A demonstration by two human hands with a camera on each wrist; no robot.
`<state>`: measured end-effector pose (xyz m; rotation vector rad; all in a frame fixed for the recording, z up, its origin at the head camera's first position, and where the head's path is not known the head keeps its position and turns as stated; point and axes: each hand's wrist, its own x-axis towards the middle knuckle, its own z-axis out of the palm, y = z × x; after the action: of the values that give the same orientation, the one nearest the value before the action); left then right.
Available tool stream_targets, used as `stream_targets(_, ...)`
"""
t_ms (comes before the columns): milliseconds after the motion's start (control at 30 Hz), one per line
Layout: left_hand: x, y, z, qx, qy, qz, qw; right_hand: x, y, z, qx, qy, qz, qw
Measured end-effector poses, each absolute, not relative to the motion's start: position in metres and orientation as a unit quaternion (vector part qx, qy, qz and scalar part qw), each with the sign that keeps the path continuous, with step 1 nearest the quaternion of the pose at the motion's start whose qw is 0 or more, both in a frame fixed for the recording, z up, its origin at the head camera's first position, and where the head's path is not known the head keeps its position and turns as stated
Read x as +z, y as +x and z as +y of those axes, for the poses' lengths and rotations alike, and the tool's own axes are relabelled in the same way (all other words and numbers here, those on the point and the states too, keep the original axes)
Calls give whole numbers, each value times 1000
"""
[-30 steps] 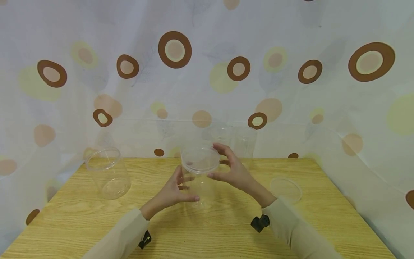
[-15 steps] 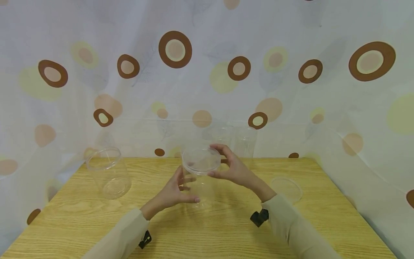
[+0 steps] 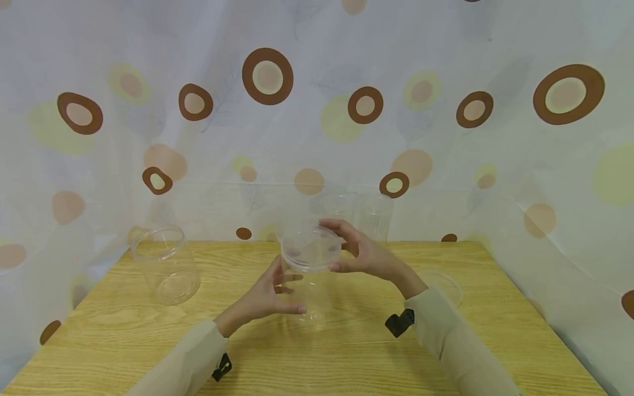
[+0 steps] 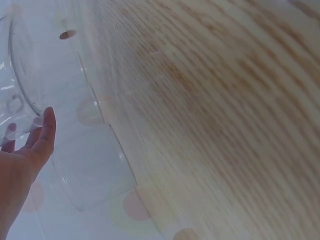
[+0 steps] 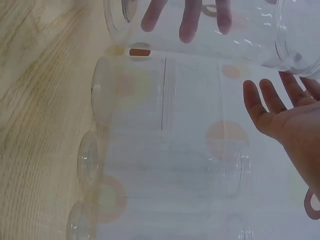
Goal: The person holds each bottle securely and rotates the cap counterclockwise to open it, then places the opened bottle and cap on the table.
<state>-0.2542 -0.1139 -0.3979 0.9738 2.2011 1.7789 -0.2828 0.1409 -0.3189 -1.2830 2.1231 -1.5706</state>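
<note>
A clear plastic jar stands upright between both hands in the head view, with a round clear lid at its top. My left hand grips the jar's left side, thumb in front and fingers behind. My right hand holds the lid's right edge between thumb and fingers. In the right wrist view, left-hand fingers show through the jar wall, and the right hand is by the lid. The left wrist view shows the left hand against the clear wall. Whether the jar's base touches the table cannot be told.
A wide clear jar without a lid stands on the left of the wooden table. Two narrow clear jars and a wider one stand by the patterned backdrop. A clear round lid lies right, partly behind the sleeve.
The jar and its lid have shifted slightly right and toward me. My right hand has moved a little right with the lid; my left hand has hardly moved.
</note>
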Motion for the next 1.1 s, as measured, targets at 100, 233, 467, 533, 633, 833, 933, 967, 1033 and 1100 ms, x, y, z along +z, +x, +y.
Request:
stream_targets(100, -399, -255, -114, 596, 318, 734, 69, -321, -277, 137, -524, -418, 740, 58)
stream_targets(233, -400, -256, -114, 597, 313, 736, 61, -326, -268, 130, -519, -387, 762, -4)
stream_targets(467, -398, -253, -112, 595, 311, 738, 62, -331, -259, 120, -523, -341, 779, -52)
stream_targets(533, -398, -253, -112, 597, 313, 736, 64, -331, -259, 119, -520, -338, 783, -51)
stream_targets(633, -398, -253, -111, 596, 319, 734, 66, -330, -260, 120, -511, -341, 788, -42)
stream_targets(833, -399, -254, -114, 595, 329, 730, 72, -324, -270, 127, -508, -389, 768, 18)
stream_targets(933, -399, -254, -115, 598, 338, 723, 76, -320, -276, 132, -514, -419, 746, 64)
stream_targets(967, -399, -253, -115, 598, 341, 721, 78, -319, -277, 134, -516, -425, 739, 81)
stream_targets(1033, -398, -253, -115, 600, 345, 717, 82, -317, -280, 136, -519, -439, 725, 106)
stream_targets(1100, -399, -253, -115, 599, 347, 717, 87, -315, -282, 137, -520, -448, 717, 124)
